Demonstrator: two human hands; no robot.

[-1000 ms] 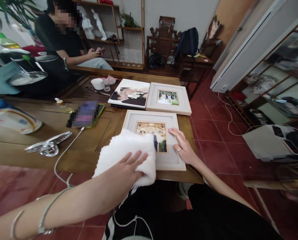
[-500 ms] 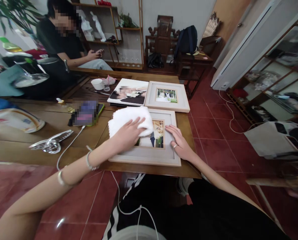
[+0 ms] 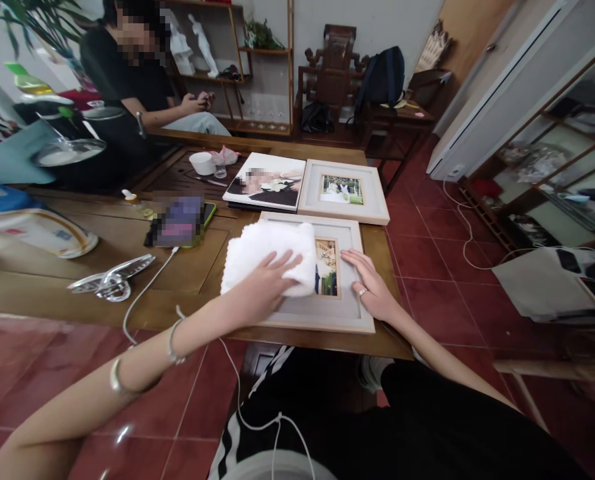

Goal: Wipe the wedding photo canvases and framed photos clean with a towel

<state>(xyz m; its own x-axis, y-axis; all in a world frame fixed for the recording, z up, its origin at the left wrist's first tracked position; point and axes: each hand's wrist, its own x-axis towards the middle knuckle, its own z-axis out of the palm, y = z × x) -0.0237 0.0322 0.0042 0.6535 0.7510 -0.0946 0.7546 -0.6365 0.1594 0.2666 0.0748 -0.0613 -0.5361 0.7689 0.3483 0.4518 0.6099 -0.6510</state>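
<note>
A pale wooden picture frame (image 3: 350, 313) lies flat at the near edge of the wooden table (image 3: 197, 267). My left hand (image 3: 263, 285) presses flat, fingers stretched out, on a white fluffy cloth (image 3: 264, 250) that covers the frame's left half. My right hand (image 3: 374, 287), wearing a ring, rests open and flat on the frame's right border. Part of the photo (image 3: 326, 268) shows between the two hands.
Behind lie a second framed photo (image 3: 344, 190) and a frameless print (image 3: 267, 180). A phone (image 3: 180, 220) with a white cable, metal clips (image 3: 110, 283), a white cup (image 3: 202, 162) and a plate (image 3: 42, 230) sit to the left. Another person (image 3: 142, 80) sits across the table.
My left hand slid the cloth from the frame's near left corner up across the glass, then a little back toward the middle. My right hand stayed on the right border.
</note>
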